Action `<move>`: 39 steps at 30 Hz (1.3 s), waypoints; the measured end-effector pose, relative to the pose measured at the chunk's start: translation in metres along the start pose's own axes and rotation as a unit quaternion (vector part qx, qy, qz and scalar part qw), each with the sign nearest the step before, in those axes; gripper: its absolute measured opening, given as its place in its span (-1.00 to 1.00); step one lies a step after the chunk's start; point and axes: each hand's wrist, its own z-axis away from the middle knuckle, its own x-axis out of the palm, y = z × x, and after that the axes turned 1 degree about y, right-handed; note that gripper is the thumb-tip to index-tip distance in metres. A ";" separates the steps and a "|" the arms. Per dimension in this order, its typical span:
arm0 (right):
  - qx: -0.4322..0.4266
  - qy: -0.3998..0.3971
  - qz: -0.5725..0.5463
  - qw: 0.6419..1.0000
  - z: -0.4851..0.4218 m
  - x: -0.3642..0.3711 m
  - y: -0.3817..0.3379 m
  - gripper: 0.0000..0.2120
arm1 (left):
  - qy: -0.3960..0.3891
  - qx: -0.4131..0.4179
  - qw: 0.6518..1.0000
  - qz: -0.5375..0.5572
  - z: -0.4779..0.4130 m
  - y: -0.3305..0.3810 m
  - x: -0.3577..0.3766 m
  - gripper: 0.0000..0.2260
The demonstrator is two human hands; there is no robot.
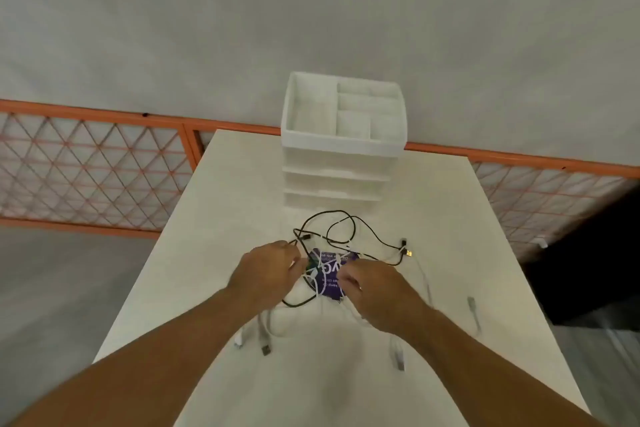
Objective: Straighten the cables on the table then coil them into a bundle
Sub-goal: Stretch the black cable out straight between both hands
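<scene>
Left hand (pixel 268 270) and right hand (pixel 372 291) are both closed, pinching tangled cables (pixel 332 236) above a purple card (pixel 329 274) on the tabletop (pixel 450 218).

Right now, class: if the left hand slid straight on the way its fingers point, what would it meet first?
The left hand points right and slightly away, so it would probably first meet the purple card under the tangled cables, then the right hand. Depth is unclear, so this is a judgement.
</scene>
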 end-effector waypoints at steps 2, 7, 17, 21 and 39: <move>0.006 -0.005 0.002 1.000 -0.010 0.006 0.001 -0.81 | -0.022 -0.075 0.994 0.079 -0.008 -0.002 0.012 -0.59; 0.017 -0.035 0.009 0.999 -0.028 0.011 0.002 -0.77 | -0.028 -0.257 0.921 0.292 -0.029 0.005 0.037 -0.55; 0.015 0.033 -0.031 0.999 -0.049 -0.019 0.018 -0.77 | -0.006 -0.216 0.845 0.489 -0.065 0.027 0.016 -0.78; 0.011 0.109 -0.058 0.992 -0.057 -0.049 0.016 -0.77 | 0.024 -0.156 0.862 0.482 -0.076 0.045 -0.034 -0.75; -0.104 0.265 -0.309 0.907 -0.044 -0.205 -0.060 -0.75 | 0.146 0.065 0.947 0.280 -0.078 0.118 -0.230 -0.58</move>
